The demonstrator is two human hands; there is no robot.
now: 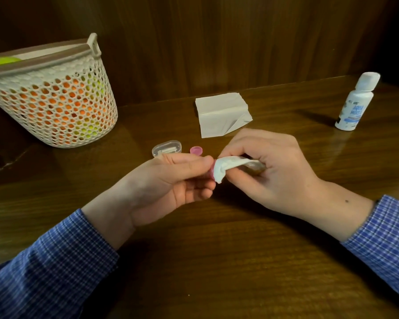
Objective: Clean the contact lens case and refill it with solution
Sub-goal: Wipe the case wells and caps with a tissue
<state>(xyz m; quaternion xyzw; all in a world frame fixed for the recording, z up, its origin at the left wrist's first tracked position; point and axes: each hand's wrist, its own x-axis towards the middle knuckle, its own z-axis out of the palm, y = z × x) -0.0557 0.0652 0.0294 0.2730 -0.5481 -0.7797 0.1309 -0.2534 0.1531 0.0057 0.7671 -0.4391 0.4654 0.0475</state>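
Work surface: dark wood table, wood-panel wall behind.

Left hand, centre of frame, slightly left: fingers curled narrow, thumb and forefinger pinched on a small pink part of the lens case. Only a thin pink edge shows at the fingertips; rest is hidden by fingers and tissue, so can't tell which part of the case it is.

Right hand, centre-right: fingers closed on a wadded white tissue. Tissue end is pressed against the pink piece, touching it. Both hands are held just above the table, fingertips meeting at frame centre. Something brownish shows under the tissue inside the right hand's grip; too blurred to ID.

Pink cap: sits open side up on the table, just above the left hand's fingertips, apart from the hands.

Clear oval container: just left of the pink cap, on the table; a white item is inside, not identifiable.

Folded tissues: flat white stack, upper centre, one corner turned up at lower right.

Solution bottle: white w/ blue label, cap on, upright, upper right of frame, well apart from both hands.

Basket: white perforated plastic, upper left, orange and yellow-green contents visible through the holes.

Sleeves: blue checked, both forearms, lower corners.
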